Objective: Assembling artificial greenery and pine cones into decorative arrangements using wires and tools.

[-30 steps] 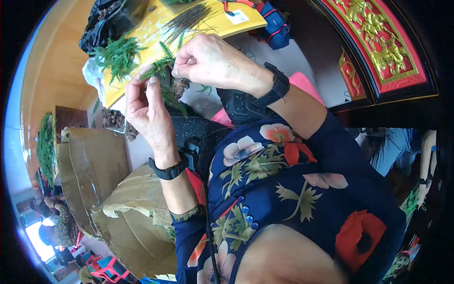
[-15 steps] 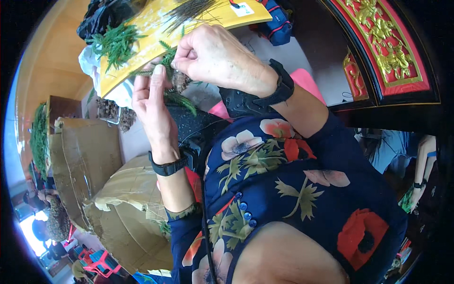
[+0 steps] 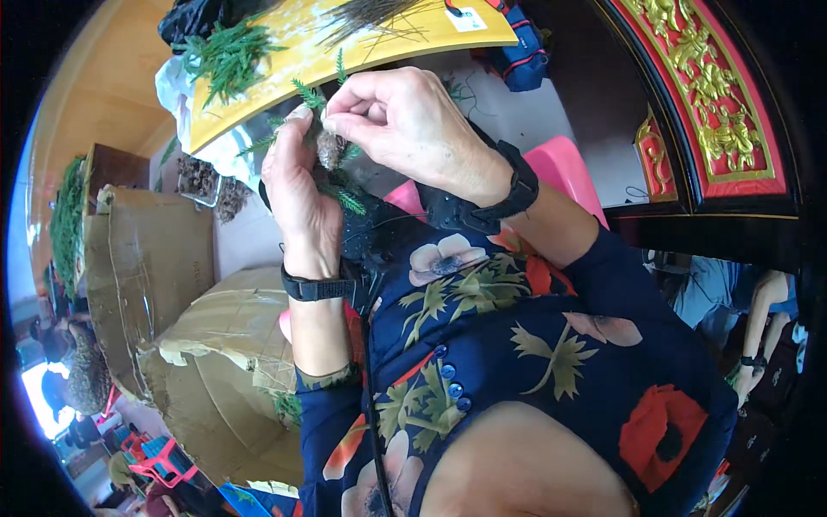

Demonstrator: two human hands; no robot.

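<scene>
My left hand is closed around a small bunch of green needle-leaved sprigs, some poking out above the thumb and others below. A brown, rough cone, like a pine cone, sits among them between my two hands. My right hand is bent in a pinch right beside the cone's upper end. What its fingertips hold, if anything, is too small to make out. Both hands are just in front of the near edge of the yellow table.
On the table lie a pile of loose green sprigs and a bundle of thin dark wires. Brown cones fill a wire basket at the left, above torn cardboard boxes. A pink stool stands right; another person's hand shows far right.
Both hands have come slightly down and right with the bunch. My left hand has turned and its fingers have wrapped closer round the sprigs; my right hand keeps pinching.
</scene>
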